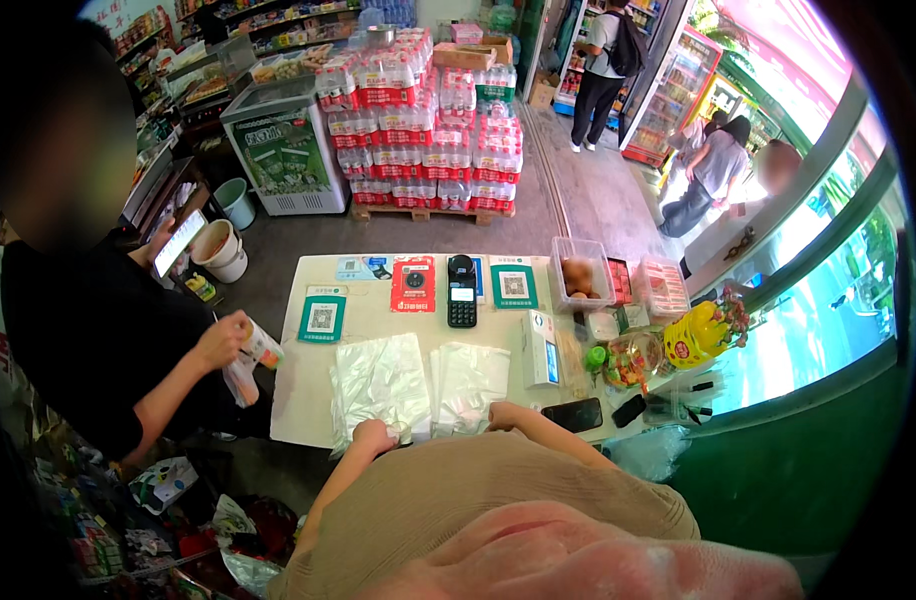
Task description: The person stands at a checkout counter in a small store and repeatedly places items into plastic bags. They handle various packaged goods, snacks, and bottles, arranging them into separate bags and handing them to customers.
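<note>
My left hand [374, 436] rests at the counter's near edge, on the lower edge of a stack of white plastic bags [383, 379]; its fingers are curled and I cannot tell whether they grip the plastic. My right hand [501, 415] lies curled beside the lower right corner of a second stack of plastic bags [471, 382]. Nothing shows in it, though its fingers are partly hidden. Beyond the bags stands a black payment terminal [462, 292], with a red card [413, 285] and green code signs [513, 283] around it. A black smartphone [573, 415] lies right of my right hand.
At the left, a person in black [90, 337] holds a lit phone [179, 244] and a small bag [248, 360]. The counter's right side bears a clear tub of eggs [580, 274], a candy jar [633, 362] and a yellow bottle [690, 336]. Bottled-water packs [420, 142] stand beyond.
</note>
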`<state>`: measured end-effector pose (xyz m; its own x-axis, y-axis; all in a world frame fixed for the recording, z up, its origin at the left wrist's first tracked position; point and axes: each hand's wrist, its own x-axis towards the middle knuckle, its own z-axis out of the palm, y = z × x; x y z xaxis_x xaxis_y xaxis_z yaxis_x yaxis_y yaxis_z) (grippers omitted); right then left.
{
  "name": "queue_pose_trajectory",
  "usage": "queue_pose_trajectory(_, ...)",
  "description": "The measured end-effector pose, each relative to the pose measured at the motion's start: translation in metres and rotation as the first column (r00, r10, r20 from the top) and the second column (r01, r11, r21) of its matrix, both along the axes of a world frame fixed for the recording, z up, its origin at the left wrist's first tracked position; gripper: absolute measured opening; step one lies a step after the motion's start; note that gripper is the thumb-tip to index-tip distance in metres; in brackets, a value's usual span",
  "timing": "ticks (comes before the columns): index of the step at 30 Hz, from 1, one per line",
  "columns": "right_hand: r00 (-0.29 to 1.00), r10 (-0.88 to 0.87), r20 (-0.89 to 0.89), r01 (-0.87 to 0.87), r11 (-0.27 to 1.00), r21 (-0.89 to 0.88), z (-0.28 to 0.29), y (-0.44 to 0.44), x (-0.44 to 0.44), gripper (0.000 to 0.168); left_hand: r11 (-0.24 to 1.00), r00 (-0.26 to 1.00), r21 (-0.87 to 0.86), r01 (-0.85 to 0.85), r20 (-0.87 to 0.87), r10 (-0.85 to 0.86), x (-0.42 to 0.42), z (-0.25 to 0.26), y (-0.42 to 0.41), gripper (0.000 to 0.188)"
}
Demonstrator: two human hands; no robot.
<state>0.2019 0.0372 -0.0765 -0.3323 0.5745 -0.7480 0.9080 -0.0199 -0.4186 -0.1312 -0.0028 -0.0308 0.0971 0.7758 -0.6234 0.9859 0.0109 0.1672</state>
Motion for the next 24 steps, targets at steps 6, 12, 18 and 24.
queue_pose_trajectory(6, 0.999, 0.033, -0.027, -0.035, 0.997, -0.075, -0.009, 0.006, 0.001, 0.027, 1.0, 1.0, -0.027, -0.008, -0.009, 0.007, 0.003, 0.01, -0.001, 0.049)
queue_pose_trajectory(12, 0.975, 0.217, -0.045, -0.216, 0.976, 0.018, -0.017, 0.009, 0.003, 0.03, 0.999, 0.999, -0.018, -0.03, -0.015, 0.03, 0.003, 0.008, -0.004, 0.049)
queue_pose_trajectory(18, 0.941, 0.325, -0.099, -0.308, 0.939, 0.154, -0.023, 0.009, 0.012, 0.023, 0.999, 0.999, -0.003, -0.051, 0.005, 0.051, 0.011, 0.019, -0.002, 0.046)
queue_pose_trajectory(24, 0.964, 0.255, -0.07, -0.251, 0.966, 0.053, -0.009, 0.021, -0.001, 0.039, 0.998, 0.998, 0.039, -0.054, 0.015, 0.054, 0.001, -0.001, -0.012, 0.042)
